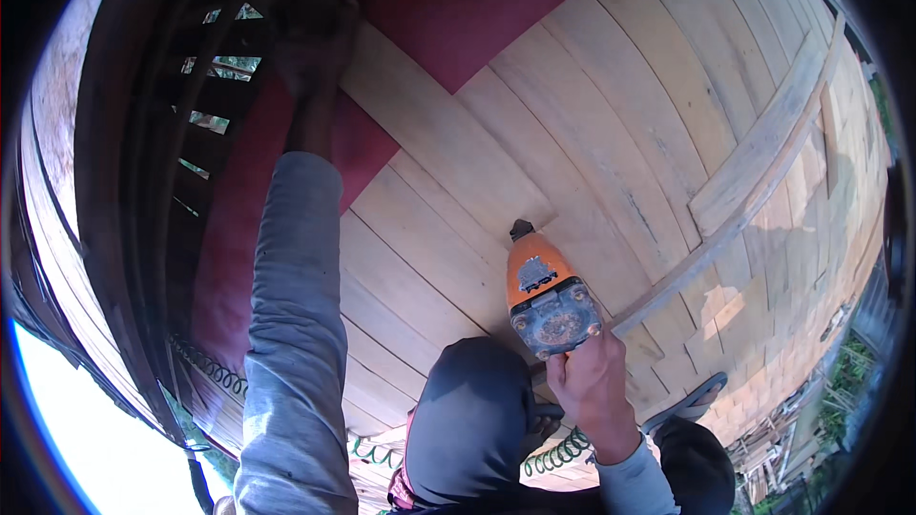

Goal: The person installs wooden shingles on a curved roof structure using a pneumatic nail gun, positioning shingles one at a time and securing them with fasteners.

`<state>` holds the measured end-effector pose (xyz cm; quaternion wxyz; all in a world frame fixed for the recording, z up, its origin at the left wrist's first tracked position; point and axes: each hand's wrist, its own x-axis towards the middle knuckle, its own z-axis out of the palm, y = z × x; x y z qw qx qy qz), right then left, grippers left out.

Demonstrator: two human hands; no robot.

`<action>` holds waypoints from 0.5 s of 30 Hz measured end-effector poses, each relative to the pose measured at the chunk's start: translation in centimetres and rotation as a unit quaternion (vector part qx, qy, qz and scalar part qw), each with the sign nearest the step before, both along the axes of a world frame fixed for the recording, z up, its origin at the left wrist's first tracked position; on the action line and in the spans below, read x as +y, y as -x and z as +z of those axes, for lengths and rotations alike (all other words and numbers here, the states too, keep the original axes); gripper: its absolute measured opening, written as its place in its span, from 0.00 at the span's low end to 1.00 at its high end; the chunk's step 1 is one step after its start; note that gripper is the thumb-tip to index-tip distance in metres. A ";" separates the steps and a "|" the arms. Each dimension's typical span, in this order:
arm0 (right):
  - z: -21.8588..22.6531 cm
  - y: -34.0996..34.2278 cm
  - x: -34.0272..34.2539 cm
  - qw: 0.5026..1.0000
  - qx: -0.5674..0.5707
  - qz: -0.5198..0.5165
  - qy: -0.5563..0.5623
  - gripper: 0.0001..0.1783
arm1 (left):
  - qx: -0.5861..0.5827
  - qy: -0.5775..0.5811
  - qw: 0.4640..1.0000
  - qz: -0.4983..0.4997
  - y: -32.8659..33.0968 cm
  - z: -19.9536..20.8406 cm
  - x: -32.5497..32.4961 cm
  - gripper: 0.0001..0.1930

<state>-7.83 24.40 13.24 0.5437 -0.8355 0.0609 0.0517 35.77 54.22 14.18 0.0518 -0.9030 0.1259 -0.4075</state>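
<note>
An orange and grey nail gun (544,291) is in my right hand (593,381), fingers wrapped round its handle. Its dark nose rests at or just above the near end of a pale wooden plank (444,114), which lies over other boards. My left arm reaches far forward to the plank's other end. There my left hand (310,48) is in deep shadow beside the plank, and its fingers are too dark to make out. Dark red sheeting (468,5) shows on both sides of the plank.
Overlapping pale boards (630,114) spread across the surface, with a long raised batten (711,253) at the right. Green coiled hose (558,453) runs near my legs. My sandalled foot (689,405) stands on the boards. Dark framing with gaps (143,181) borders the left. Greenery and wood scraps (801,448) lie beyond the right edge.
</note>
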 end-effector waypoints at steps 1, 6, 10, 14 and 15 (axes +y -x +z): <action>-0.1 -0.1 0.2 1.000 0.002 0.003 -0.004 0.16 | -0.016 0.049 0.999 -0.008 0.3 -0.1 0.0 0.30; 0.5 -0.8 0.8 1.000 0.009 -0.010 -0.001 0.18 | 0.035 0.013 0.998 -0.049 2.2 1.7 -2.4 0.30; 1.9 -1.1 -1.1 0.999 0.007 -0.027 0.042 0.25 | 0.025 0.008 0.998 -0.055 1.1 0.9 -5.8 0.33; 2.1 -1.6 0.6 0.998 -0.012 0.014 0.058 0.17 | 0.041 -0.050 0.998 -0.027 1.4 1.1 1.0 0.32; 1.7 -1.5 0.7 0.997 -0.004 0.025 0.070 0.16 | 0.047 -0.044 0.998 -0.021 1.3 0.7 2.2 0.33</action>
